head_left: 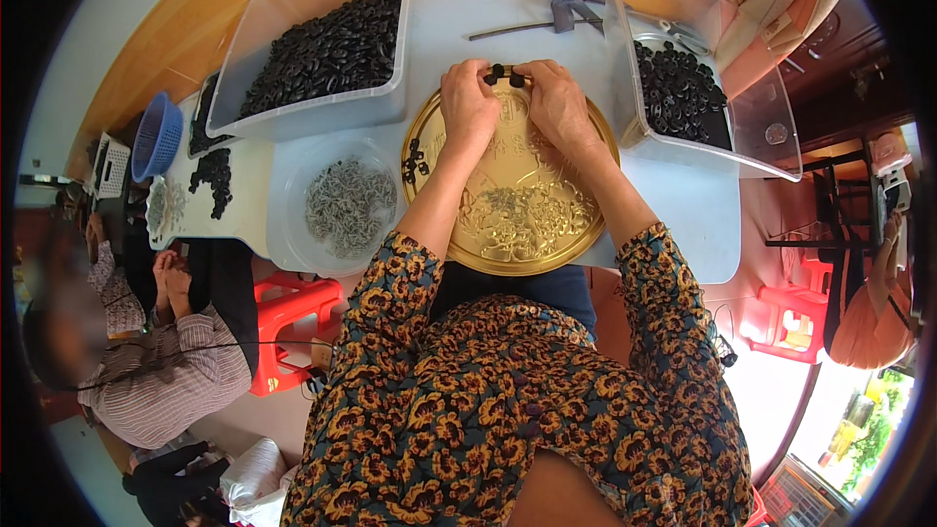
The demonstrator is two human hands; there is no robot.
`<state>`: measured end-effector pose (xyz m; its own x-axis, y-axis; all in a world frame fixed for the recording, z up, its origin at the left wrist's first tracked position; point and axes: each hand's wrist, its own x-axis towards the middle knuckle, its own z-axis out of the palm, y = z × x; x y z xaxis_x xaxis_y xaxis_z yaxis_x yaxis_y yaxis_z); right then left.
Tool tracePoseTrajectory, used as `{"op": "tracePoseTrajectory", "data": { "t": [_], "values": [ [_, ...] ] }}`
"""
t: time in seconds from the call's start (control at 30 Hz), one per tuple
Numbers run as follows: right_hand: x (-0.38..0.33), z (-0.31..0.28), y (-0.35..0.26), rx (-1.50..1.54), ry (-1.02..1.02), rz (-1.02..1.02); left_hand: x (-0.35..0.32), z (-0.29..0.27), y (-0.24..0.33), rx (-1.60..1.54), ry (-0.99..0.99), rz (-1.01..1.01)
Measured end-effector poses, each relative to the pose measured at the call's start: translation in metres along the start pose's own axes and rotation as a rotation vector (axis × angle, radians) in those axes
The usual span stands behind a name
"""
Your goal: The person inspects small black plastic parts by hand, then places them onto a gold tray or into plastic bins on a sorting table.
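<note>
A round gold tray (508, 158) with a raised rim lies in front of me. At its far edge my left hand (470, 102) curls its fingers against small black parts (516, 81). Opposite it, my right hand (558, 102) pinches at the same small cluster, its fingertips partly hidden. Several black pieces (415, 164) lie on the tray's left side, by my left forearm. Loose small shiny metal pieces (522, 224) are spread over the tray's near part, between my forearms.
Left stands a clear bin (305, 109) of black parts, with a bowl (283, 244) of small metal pieces before it. Another clear bin (761, 151) holds black parts at right. Dark straps (563, 12) lie behind. A person (181, 361) sits at left, near a red stool (283, 327).
</note>
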<state>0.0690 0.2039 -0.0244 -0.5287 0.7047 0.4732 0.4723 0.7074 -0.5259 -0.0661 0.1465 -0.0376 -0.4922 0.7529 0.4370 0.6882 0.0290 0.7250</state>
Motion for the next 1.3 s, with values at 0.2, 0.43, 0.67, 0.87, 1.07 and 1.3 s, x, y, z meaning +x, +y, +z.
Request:
{"op": "tracePoseTrajectory", "data": {
  "t": [0.2, 0.43, 0.67, 0.87, 1.07, 1.3],
  "values": [
    [0.007, 0.004, -0.003, -0.008, -0.011, -0.005, 0.003, 0.000, 0.008, 0.031, -0.015, 0.005],
    [0.008, -0.002, -0.003, 0.050, -0.074, 0.028, 0.009, -0.005, 0.010, -0.107, -0.175, -0.119],
    [0.005, -0.002, -0.002, 0.065, 0.030, 0.020, 0.006, -0.002, 0.005, -0.053, -0.065, -0.049],
    [0.002, -0.010, -0.007, 0.005, -0.162, -0.012, 0.004, -0.010, 0.010, 0.027, -0.212, 0.046],
    [-0.013, -0.021, 0.001, 0.144, -0.050, 0.114, -0.011, -0.034, 0.012, -0.214, -0.114, -0.052],
    [-0.028, -0.033, -0.009, -0.094, -0.160, 0.133, -0.057, -0.059, 0.019, -0.448, -0.186, -0.123]
  ]
}}
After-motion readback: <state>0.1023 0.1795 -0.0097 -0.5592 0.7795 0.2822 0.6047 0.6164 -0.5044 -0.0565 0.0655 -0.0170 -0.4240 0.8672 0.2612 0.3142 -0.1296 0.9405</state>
